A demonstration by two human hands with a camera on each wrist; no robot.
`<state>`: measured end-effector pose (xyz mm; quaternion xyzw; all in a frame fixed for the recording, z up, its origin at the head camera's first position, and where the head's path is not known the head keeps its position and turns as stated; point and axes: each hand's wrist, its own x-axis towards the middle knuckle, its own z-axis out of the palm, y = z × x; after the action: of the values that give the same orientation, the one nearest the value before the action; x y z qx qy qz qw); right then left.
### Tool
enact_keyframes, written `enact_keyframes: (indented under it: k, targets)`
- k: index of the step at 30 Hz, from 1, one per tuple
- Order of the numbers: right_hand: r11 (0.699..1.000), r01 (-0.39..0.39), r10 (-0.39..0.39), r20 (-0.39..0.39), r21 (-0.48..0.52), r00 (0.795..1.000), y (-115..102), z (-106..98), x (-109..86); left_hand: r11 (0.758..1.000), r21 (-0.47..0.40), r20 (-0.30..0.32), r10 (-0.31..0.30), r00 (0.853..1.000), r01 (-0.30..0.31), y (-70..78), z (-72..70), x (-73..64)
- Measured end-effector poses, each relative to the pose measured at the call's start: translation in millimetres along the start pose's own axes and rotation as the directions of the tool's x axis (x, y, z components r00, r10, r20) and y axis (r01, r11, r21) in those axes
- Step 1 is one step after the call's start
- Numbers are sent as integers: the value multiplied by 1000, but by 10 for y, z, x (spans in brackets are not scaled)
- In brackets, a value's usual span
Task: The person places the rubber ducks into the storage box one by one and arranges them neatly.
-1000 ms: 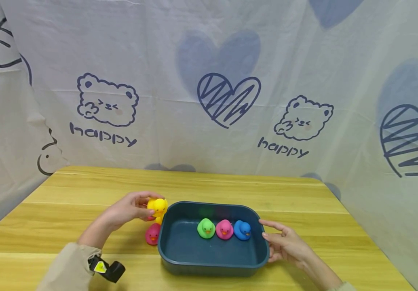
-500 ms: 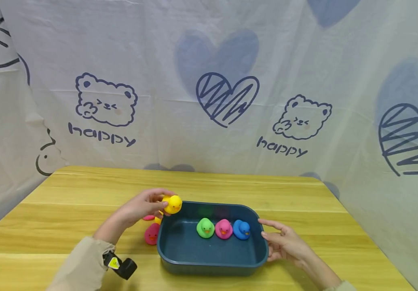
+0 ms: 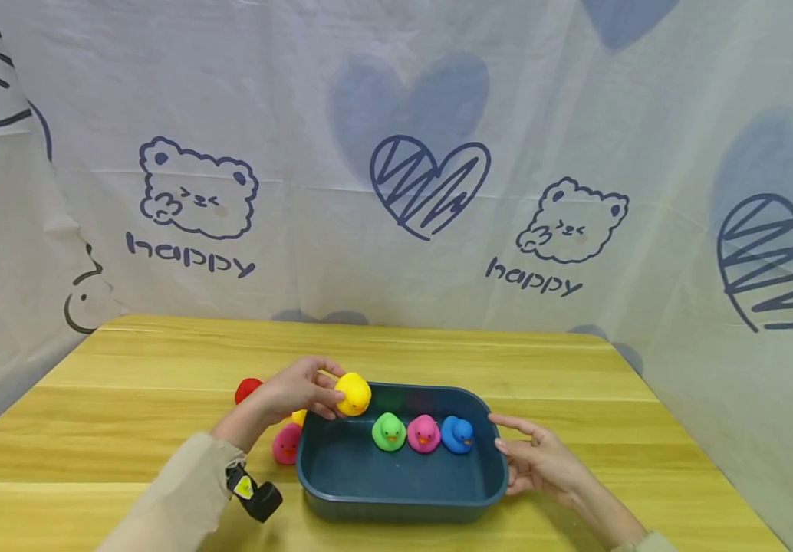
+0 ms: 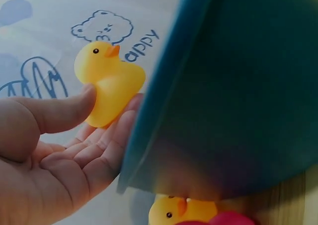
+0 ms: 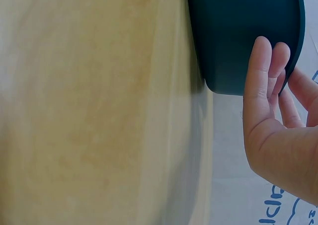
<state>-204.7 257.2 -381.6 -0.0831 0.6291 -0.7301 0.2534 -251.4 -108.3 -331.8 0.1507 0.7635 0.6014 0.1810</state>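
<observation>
My left hand (image 3: 310,389) pinches a yellow rubber duck (image 3: 353,394) between thumb and fingers over the left back part of a dark teal bin (image 3: 396,502). In the left wrist view the held duck (image 4: 112,86) appears beside the bin's wall (image 4: 218,96). Inside the bin sit a green duck (image 3: 389,432), a pink duck (image 3: 424,434) and a blue duck (image 3: 457,435), side by side toward the right. My right hand (image 3: 537,460) touches the bin's right end with fairly straight fingers; in the right wrist view its fingertips (image 5: 262,48) rest on the outer wall.
Left of the bin on the wooden table (image 3: 127,429) are a dark pink duck (image 3: 287,445), a partly hidden yellow duck (image 3: 298,417) and a red object (image 3: 248,389) behind the left wrist. A printed cloth (image 3: 314,192) hangs behind the table.
My left hand has carried the yellow duck rightward from beside the bin, past its left rim, to above its inside. The red object has come into view. My right hand stays put.
</observation>
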Motion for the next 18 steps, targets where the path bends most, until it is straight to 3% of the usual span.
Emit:
enact_keyframes:
  k: [7, 18]
  targets:
    - [1000, 10, -10, 15, 5, 1000, -5, 3, -2, 997, 3, -13, -71, 997, 71, 5, 90, 86]
    - [1000, -11, 11, -2, -12, 1000, 1, -6, 4, 976, 130, -44, -171, 984, 175, 34, 219, 164]
